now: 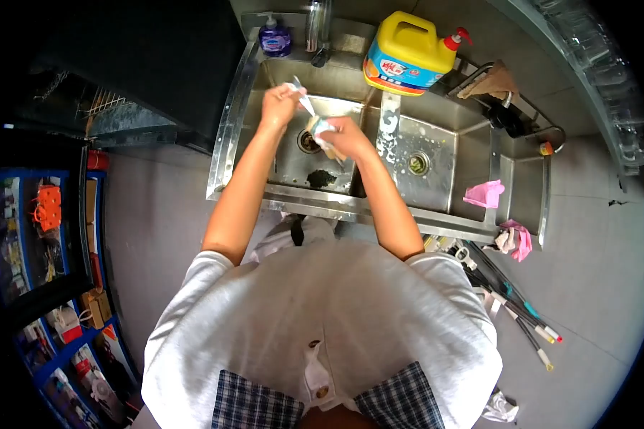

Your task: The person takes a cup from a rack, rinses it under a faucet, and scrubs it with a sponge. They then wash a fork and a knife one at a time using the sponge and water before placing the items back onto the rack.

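Note:
Above the left basin of the steel sink (225,154), my left hand (279,107) is closed on a thin, shiny utensil (304,98) that slants down toward the other hand. My right hand (345,136) grips a pale teal and tan wad (323,129), smeared by motion, close to the utensil's lower end. Its exact kind I cannot tell. Below the hands lies the basin drain (308,141), with a dark wet patch (320,178) nearer to me.
A yellow detergent jug (408,53) and a purple soap bottle (274,39) stand behind the basins, with the faucet (318,28) between them. Pink cloths (484,194) lie at the right. Poles (522,314) rest on the floor, and shelves (57,286) stand left.

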A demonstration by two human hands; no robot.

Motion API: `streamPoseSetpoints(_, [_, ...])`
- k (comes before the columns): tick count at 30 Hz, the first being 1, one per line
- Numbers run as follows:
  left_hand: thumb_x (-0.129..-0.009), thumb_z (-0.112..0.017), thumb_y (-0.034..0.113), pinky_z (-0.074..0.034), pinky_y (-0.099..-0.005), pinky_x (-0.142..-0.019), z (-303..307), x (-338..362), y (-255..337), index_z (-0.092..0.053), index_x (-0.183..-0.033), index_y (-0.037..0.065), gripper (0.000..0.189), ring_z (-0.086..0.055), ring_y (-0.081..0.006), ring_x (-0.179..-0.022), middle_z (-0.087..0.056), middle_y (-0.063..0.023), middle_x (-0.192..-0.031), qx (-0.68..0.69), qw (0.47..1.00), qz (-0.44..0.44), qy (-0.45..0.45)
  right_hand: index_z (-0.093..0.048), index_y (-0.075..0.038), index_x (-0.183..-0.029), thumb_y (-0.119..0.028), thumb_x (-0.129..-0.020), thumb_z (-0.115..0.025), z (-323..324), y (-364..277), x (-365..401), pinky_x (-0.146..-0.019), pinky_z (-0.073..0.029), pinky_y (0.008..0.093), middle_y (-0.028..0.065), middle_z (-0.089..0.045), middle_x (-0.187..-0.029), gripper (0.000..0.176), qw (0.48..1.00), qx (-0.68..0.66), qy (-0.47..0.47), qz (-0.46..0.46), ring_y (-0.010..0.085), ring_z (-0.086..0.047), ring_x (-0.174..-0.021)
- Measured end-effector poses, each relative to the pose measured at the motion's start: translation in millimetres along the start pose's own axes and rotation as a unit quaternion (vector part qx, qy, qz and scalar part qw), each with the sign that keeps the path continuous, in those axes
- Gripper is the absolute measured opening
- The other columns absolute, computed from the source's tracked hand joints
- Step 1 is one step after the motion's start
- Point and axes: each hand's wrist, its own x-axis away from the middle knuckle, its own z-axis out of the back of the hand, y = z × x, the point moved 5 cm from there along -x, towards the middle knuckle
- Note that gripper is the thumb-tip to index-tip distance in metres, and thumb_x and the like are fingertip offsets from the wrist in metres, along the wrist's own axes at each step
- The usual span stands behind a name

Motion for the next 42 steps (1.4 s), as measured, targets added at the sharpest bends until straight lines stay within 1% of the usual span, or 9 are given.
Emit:
streamPoseSetpoints(7, [-0.080, -0.065, 0.010, -0.044, -0.0192, -0.050, 72, -34, -36, -0.058, -0.075, 0.007, 0.010, -0.056, -0.0075, -0.057, -0.059, -0.0006, -0.067, 0.093, 0.981, 0.036, 0.167, -0.067, 0.000, -0.084, -0.004, -0.074, -0.064, 35, 39, 59, -0.064, -0.046, 0.0245, 0.0033, -0.065, -0.075, 0.012, 0.986, 0.164, -0.018, -0.011, 0.0106, -0.059, -0.067])
streamPoseSetpoints(11, [-0.082, -0.062, 0.007, -0.045, -0.0191, -0.053, 75, -26, 1, -0.055, -0.071, 0.004, 0.013, -0.056, -0.0091, -0.056, -0.061, -0.0037, -0.069, 0.020, 0.995, -0.005, 0.093, -0.066, 0.001, -0.087, -0.006, -0.076, -0.062, 87, 37, 74, -0.068, -0.048, 0.0275, 0.0060, -0.066, -0.078, 0.014, 0.988, 0.047, 0.135, -0.055, 0.0114, -0.060, -0.072])
streamPoseSetpoints(15, [-0.083, -0.061, 0.007, -0.046, -0.0204, -0.057, 16, 0, -17, -0.057, -0.077, 0.003, 0.008, -0.058, -0.0098, -0.061, -0.062, -0.0050, -0.073, 0.051, 0.998, 0.005, 0.036, -0.065, -0.001, -0.089, -0.011, -0.078, -0.060, 57, 10, 13, -0.067, -0.046, 0.0273, 0.0047, -0.066, -0.076, 0.016, 0.976, 0.126, 0.137, 0.115, 0.0099, -0.057, -0.070])
streamPoseSetpoints(24, [-0.082, -0.062, 0.010, -0.044, -0.0217, -0.057, -9, 10, -62, -0.061, -0.082, 0.005, 0.005, -0.054, -0.0087, -0.061, -0.060, 0.0000, -0.073, 0.086, 0.991, 0.061, 0.085, -0.063, 0.000, -0.081, -0.024, -0.077, -0.060, 32, 49, 31, -0.064, -0.044, 0.0375, 0.0205, -0.060, -0.074, 0.025, 0.973, 0.220, 0.032, 0.061, 0.0320, -0.059, -0.069])
streamPoseSetpoints(28, [-0.086, -0.057, 0.008, -0.052, -0.0266, -0.059, 43, -4, -98, -0.054, -0.086, 0.004, 0.005, -0.058, -0.0148, -0.065, -0.058, -0.0068, -0.078, 0.244, 0.946, 0.064, 0.203, -0.066, -0.003, -0.087, -0.016, -0.076, -0.061, 92, 57, 102, -0.065, -0.046, 0.0374, 0.0199, -0.062, -0.073, 0.017, 0.969, 0.200, 0.137, -0.046, 0.0293, -0.061, -0.069])
streamPoseSetpoints(31, [-0.089, -0.053, 0.010, -0.056, -0.0342, -0.066, 57, -4, -104, -0.049, -0.083, 0.006, 0.008, -0.060, -0.0193, -0.064, -0.057, -0.0086, -0.074, 0.249, 0.949, 0.066, 0.181, -0.061, 0.000, -0.087, -0.019, -0.075, -0.063, 125, 90, 113, -0.070, -0.047, 0.0391, 0.0159, -0.062, -0.081, 0.023, 0.786, 0.512, 0.343, -0.043, 0.0315, -0.059, -0.078])
streamPoseSetpoints(34, [-0.089, -0.052, 0.013, -0.056, -0.0363, -0.065, 33, 6, -108, -0.049, -0.084, 0.008, 0.008, -0.059, -0.0181, -0.064, -0.055, -0.0056, -0.073, 0.230, 0.959, 0.102, 0.129, -0.046, 0.002, -0.113, -0.029, -0.074, -0.064, 87, 128, 98, -0.088, -0.038, 0.0437, 0.0173, -0.046, -0.116, 0.053, 0.757, 0.557, 0.316, -0.129, 0.0348, -0.042, -0.107])
streamPoseSetpoints(37, [-0.089, -0.052, 0.017, -0.054, -0.0358, -0.061, 16, -2, -132, -0.049, -0.085, 0.012, 0.007, -0.056, -0.0138, -0.066, -0.053, -0.0012, -0.073, 0.289, 0.938, 0.162, 0.105, -0.043, 0.001, -0.121, -0.029, -0.074, -0.063, 82, 83, 103, -0.089, -0.036, 0.0438, 0.0187, -0.043, -0.115, 0.059, 0.738, 0.555, 0.345, -0.170, 0.0350, -0.041, -0.107])
streamPoseSetpoints(42, [-0.091, -0.049, 0.018, -0.041, -0.0258, -0.048, -28, -12, -122, -0.048, -0.090, 0.011, 0.007, -0.045, -0.0112, -0.053, -0.050, -0.0003, -0.069, 0.370, 0.891, 0.264, 0.009, -0.052, 0.007, -0.106, -0.019, -0.077, -0.060, 101, -4, -25, -0.080, -0.042, 0.0441, 0.0250, -0.056, -0.093, 0.040, 0.822, 0.405, 0.368, 0.160, 0.0406, -0.052, -0.089])
